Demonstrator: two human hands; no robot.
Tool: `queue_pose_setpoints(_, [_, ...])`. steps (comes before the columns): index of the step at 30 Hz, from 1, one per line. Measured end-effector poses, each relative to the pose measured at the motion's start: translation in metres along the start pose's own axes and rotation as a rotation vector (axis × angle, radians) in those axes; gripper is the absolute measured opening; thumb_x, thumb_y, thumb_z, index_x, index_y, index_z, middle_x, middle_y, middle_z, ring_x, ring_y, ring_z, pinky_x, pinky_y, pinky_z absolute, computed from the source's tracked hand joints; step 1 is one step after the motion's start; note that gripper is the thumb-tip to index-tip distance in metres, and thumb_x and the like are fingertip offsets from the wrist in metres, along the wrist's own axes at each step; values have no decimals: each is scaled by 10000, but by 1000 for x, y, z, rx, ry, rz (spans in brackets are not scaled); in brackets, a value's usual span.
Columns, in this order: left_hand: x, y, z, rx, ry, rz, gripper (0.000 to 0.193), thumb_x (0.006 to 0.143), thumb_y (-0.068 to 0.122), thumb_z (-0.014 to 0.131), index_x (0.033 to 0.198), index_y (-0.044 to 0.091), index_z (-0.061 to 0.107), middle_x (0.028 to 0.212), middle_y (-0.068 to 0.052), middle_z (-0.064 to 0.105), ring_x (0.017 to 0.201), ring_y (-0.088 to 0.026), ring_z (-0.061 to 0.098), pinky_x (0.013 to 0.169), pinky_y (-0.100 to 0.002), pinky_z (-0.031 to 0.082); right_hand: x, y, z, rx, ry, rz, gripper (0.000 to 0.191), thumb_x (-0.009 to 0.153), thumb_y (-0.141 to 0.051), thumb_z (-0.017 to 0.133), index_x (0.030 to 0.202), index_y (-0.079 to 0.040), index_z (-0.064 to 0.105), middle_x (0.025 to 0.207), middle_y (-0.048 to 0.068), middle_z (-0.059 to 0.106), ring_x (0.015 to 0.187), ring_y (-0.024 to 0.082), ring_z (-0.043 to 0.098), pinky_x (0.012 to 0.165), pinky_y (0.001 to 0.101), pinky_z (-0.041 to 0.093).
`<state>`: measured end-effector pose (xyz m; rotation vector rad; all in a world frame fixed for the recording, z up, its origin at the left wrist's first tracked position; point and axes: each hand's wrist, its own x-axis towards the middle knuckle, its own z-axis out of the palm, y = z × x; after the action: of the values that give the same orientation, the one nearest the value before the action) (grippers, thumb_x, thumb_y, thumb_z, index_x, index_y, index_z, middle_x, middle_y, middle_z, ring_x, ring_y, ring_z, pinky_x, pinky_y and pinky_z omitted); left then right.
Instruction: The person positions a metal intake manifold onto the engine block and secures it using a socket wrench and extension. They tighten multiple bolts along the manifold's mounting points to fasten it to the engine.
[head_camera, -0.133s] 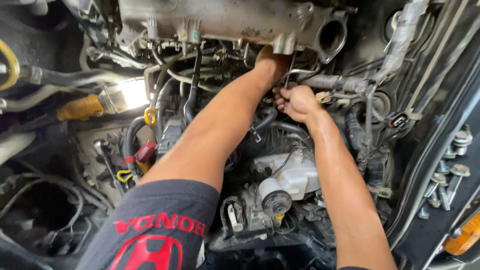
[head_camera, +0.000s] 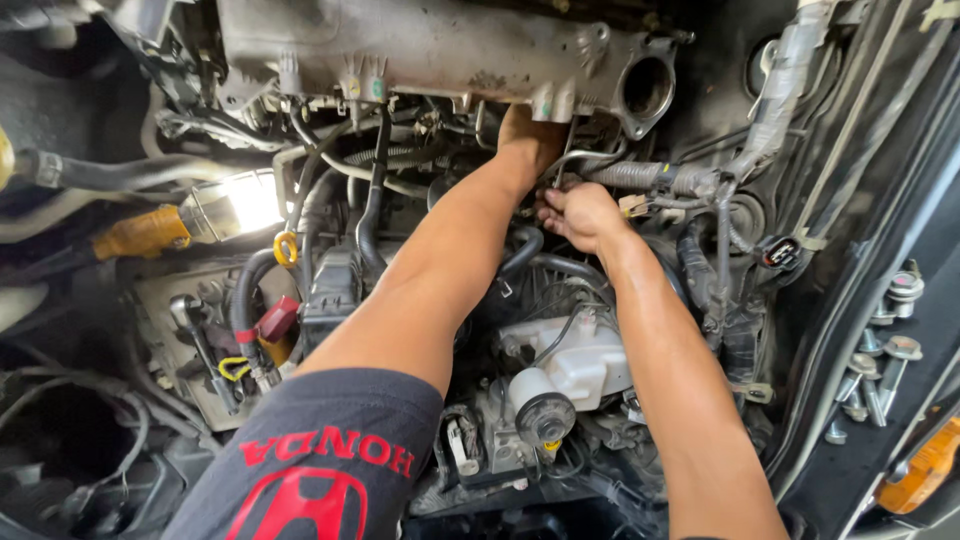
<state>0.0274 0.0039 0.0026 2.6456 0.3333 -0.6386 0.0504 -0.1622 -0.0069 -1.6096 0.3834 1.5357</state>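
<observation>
My left hand (head_camera: 528, 135) reaches deep into an engine bay and goes up under the grey metal manifold (head_camera: 450, 45); its fingers are hidden behind the manifold's lower edge. My right hand (head_camera: 582, 215) sits just below and to the right of it, fingers curled around a small part that I cannot make out, next to a corrugated grey hose (head_camera: 640, 177) and a thin metal line. Both forearms cross over black hoses and wiring. The dark sleeve (head_camera: 320, 460) of my left arm fills the bottom of the view.
A lit work light (head_camera: 228, 205) with a yellow handle lies at the left. Below it are a yellow dipstick loop (head_camera: 286, 248) and a ratchet (head_camera: 200, 345). A white fluid reservoir (head_camera: 578, 362) sits under my arms. Several loose bolts (head_camera: 880, 360) rest on the right ledge.
</observation>
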Motion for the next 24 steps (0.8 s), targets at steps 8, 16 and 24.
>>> queue_pose_setpoints(8, [16,1,3,-44,-178,-56,645,1012,299,273,1614,179,77,1718,-27,78,1563,-272,98,1151,-608,203,-5,-5,14,-25,-18,-1,53,990,-85,625,1032,-54,639,847,46,616,645,143,549,555,273,453])
queue_pose_setpoints(16, [25,-11,15,-428,-124,-225,590,1101,460,265,1672,324,208,1735,-37,270,1573,-243,285,1287,-421,197,12,1,1,-72,-20,-38,89,994,-40,574,1033,-44,653,845,60,629,668,147,575,571,274,470])
queue_pose_setpoints(24, [14,-11,8,-215,-189,-164,602,1049,541,225,1620,351,219,1691,-61,207,1545,-254,223,1246,-434,135,3,-1,8,-22,-30,-8,70,1010,-71,586,1058,-63,636,872,48,636,700,134,575,609,266,487])
